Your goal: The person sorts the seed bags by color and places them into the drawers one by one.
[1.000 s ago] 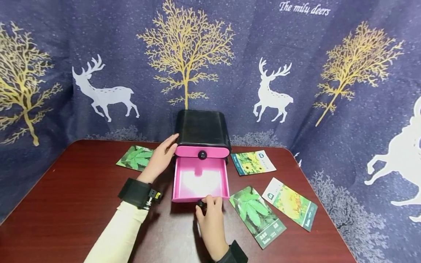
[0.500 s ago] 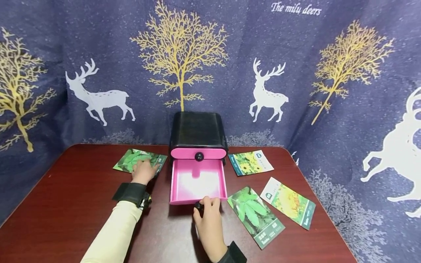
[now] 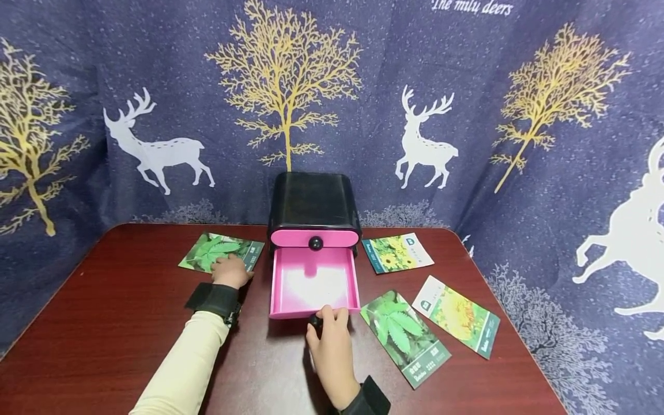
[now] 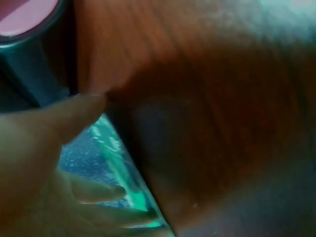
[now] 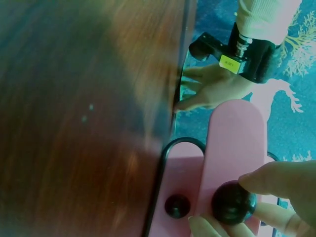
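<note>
My right hand [image 3: 334, 346] holds the round black knob [image 5: 233, 202] of the pulled-out pink drawer [image 3: 277, 282]. That drawer belongs to a black box [image 3: 313, 199] at the back of the table. To the box's left, my left hand [image 3: 230, 272] rests over the front edge of a seed packet [image 3: 207, 251] printed with a green leaf. In the left wrist view the fingers [image 4: 98, 190] lie rather straight against the packet's edge, with the thumb [image 4: 79, 113] near one corner. The packet lies flat on the table.
An upper drawer [image 3: 342, 238] with its own knob is closed above the extended one. Right of the box lie a sunflower-like packet [image 3: 396, 253], a green-leaf packet [image 3: 399, 331] and an orange-flower packet [image 3: 459, 314]. A deer-print cloth [image 3: 363, 132] hangs behind.
My left hand has left the black box's side and moved left onto the green-leaf packet, then drawn slightly toward its near edge. My right hand stays on the drawer knob.
</note>
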The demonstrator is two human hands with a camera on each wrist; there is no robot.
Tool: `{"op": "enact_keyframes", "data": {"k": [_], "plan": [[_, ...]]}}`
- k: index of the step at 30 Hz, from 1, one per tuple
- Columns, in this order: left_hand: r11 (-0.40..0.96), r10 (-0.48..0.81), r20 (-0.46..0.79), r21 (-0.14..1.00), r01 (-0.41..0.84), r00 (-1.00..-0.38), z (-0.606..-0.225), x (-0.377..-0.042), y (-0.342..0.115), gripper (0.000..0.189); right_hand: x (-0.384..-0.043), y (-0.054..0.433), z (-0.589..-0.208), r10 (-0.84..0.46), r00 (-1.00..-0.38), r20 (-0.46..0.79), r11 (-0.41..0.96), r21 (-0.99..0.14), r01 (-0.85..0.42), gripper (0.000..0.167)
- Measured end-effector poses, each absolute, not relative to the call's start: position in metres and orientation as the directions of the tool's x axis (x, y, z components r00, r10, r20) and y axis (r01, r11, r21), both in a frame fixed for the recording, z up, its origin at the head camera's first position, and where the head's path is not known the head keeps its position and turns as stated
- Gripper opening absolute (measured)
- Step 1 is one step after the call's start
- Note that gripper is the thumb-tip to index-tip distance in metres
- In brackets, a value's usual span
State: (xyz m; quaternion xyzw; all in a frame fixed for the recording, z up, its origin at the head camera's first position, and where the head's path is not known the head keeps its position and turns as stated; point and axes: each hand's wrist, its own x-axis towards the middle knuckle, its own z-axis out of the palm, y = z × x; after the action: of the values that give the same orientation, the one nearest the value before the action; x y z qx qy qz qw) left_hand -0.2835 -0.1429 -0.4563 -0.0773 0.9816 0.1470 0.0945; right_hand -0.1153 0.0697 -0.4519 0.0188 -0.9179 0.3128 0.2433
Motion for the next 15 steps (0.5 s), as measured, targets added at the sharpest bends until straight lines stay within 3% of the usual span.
{"op": "enact_keyframes", "data": {"k": [5, 9, 15], "plan": [[0.968, -0.052, -0.196, 0.231, -0.098, -0.979, -0.454, -0.281, -0.145, 0.068, -0.115, 0.071, -0.452, 0.119, -0.885, 0.45, 0.804, -0.567, -0.18, 0.028], [0.951, -0.055, -0.125, 0.295, -0.09, -0.991, -0.454, -0.275, -0.153, 0.047, -0.115, 0.071, -0.451, 0.12, -0.889, 0.443, 0.8, -0.573, -0.177, 0.027], [0.939, -0.026, -0.048, 0.34, -0.041, -0.998, -0.455, -0.264, -0.168, 0.035, -0.114, 0.071, -0.451, 0.118, -0.887, 0.447, 0.796, -0.576, -0.185, 0.027]]}}
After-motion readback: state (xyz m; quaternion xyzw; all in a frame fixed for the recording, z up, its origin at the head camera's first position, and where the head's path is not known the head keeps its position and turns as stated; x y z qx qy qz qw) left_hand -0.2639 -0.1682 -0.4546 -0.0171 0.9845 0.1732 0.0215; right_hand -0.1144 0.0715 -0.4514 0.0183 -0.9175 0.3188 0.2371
